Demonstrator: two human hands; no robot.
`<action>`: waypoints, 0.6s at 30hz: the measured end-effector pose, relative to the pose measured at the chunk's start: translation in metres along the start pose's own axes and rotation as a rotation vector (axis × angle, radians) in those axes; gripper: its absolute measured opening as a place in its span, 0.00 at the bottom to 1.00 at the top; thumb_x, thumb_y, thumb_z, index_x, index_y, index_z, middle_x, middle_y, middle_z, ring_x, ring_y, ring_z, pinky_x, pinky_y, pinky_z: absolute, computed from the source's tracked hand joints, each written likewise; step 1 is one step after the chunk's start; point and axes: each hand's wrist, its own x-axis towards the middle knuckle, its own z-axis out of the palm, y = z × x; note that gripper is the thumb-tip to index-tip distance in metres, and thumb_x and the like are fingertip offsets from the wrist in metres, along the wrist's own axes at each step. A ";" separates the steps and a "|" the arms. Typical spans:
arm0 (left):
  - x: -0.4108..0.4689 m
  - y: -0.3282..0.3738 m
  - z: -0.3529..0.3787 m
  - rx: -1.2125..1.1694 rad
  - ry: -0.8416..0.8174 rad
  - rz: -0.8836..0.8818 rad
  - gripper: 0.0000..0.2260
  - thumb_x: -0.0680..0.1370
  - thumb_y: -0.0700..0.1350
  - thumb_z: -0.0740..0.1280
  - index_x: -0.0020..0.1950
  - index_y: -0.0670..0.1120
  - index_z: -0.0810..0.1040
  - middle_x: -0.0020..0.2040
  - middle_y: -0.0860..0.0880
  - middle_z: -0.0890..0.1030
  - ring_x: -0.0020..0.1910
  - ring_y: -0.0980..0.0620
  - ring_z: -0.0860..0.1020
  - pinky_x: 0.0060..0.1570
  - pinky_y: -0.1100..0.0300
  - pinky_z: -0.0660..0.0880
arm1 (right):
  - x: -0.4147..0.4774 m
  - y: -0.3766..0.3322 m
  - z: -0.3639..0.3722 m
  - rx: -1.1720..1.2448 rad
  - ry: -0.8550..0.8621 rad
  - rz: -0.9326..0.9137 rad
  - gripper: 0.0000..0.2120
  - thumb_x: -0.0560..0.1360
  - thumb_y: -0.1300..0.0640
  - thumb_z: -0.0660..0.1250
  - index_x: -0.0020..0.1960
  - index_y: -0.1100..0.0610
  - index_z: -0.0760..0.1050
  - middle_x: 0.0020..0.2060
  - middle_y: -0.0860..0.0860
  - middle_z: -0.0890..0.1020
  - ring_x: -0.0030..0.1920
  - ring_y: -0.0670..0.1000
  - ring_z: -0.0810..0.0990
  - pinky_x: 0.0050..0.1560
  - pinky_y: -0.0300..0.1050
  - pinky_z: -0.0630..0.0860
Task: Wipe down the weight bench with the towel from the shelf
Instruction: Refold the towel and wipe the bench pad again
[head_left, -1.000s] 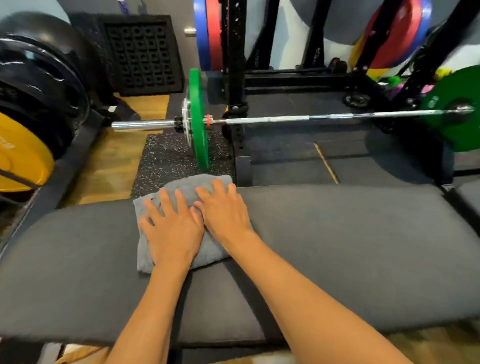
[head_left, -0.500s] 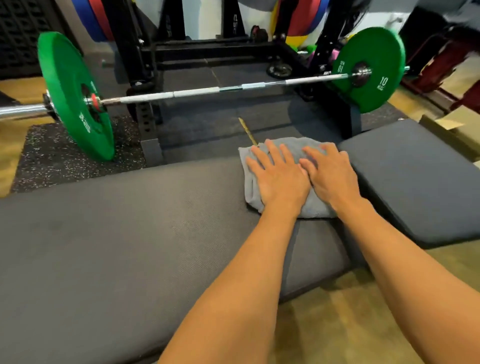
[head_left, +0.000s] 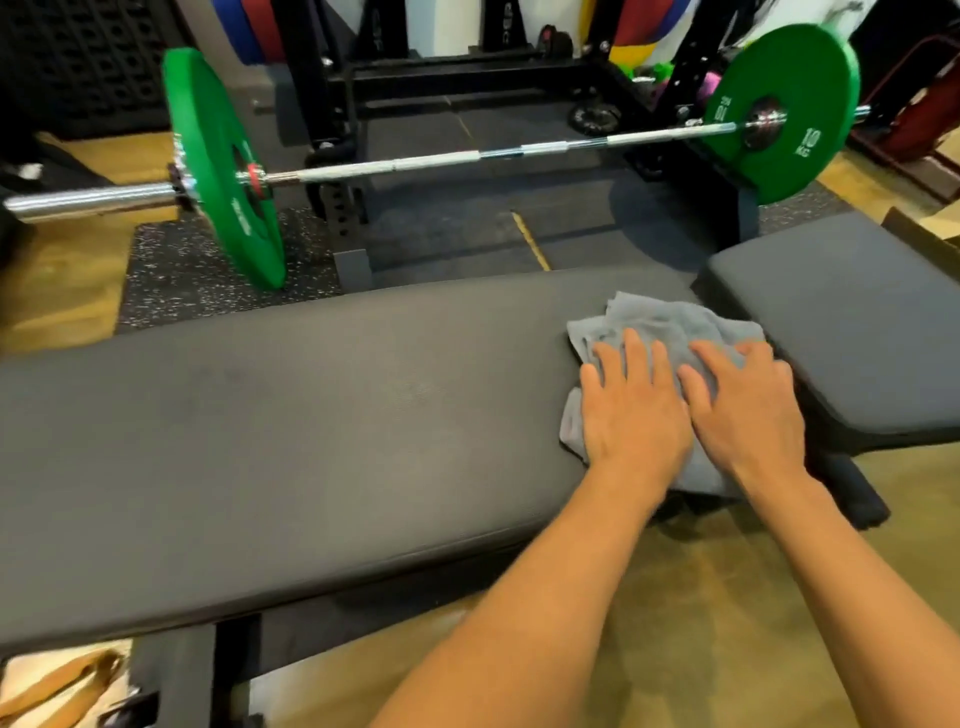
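Note:
A crumpled grey towel (head_left: 655, 323) lies on the right end of the long black bench pad (head_left: 291, 431), just beside the gap to the smaller seat pad (head_left: 852, 332). My left hand (head_left: 634, 410) and my right hand (head_left: 748, 410) press flat on the towel side by side, fingers spread and pointing away from me. Most of the towel's near half is hidden under both palms.
Beyond the bench, a barbell (head_left: 467, 158) with a green plate at the left (head_left: 223, 171) and another at the right (head_left: 779, 111) rests on the dark rubber floor by a black rack (head_left: 337, 104). Wooden floor lies in front of the bench. A tan strap (head_left: 57, 686) lies at bottom left.
Both hands have slid the towel along the pad from its left part to its right end. The towel now looks bunched at its far edge.

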 end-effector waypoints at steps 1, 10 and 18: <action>-0.015 -0.006 -0.003 -0.008 -0.004 -0.005 0.24 0.83 0.51 0.47 0.78 0.46 0.52 0.79 0.43 0.51 0.74 0.37 0.53 0.69 0.42 0.54 | -0.013 -0.011 -0.003 0.004 0.006 -0.005 0.19 0.78 0.46 0.60 0.65 0.54 0.73 0.57 0.63 0.72 0.49 0.65 0.71 0.42 0.55 0.72; -0.127 -0.178 -0.068 -0.005 0.066 -0.232 0.25 0.83 0.50 0.49 0.79 0.46 0.50 0.80 0.43 0.48 0.76 0.37 0.50 0.71 0.41 0.52 | -0.082 -0.220 0.003 0.081 -0.026 -0.208 0.14 0.77 0.50 0.62 0.58 0.56 0.75 0.53 0.65 0.73 0.47 0.67 0.73 0.43 0.61 0.73; -0.278 -0.388 -0.146 0.161 0.207 -0.579 0.22 0.79 0.51 0.58 0.73 0.48 0.69 0.75 0.45 0.67 0.69 0.40 0.70 0.58 0.45 0.72 | -0.188 -0.472 0.019 0.163 -0.148 -0.468 0.21 0.77 0.44 0.60 0.65 0.55 0.74 0.59 0.63 0.75 0.53 0.64 0.74 0.43 0.57 0.73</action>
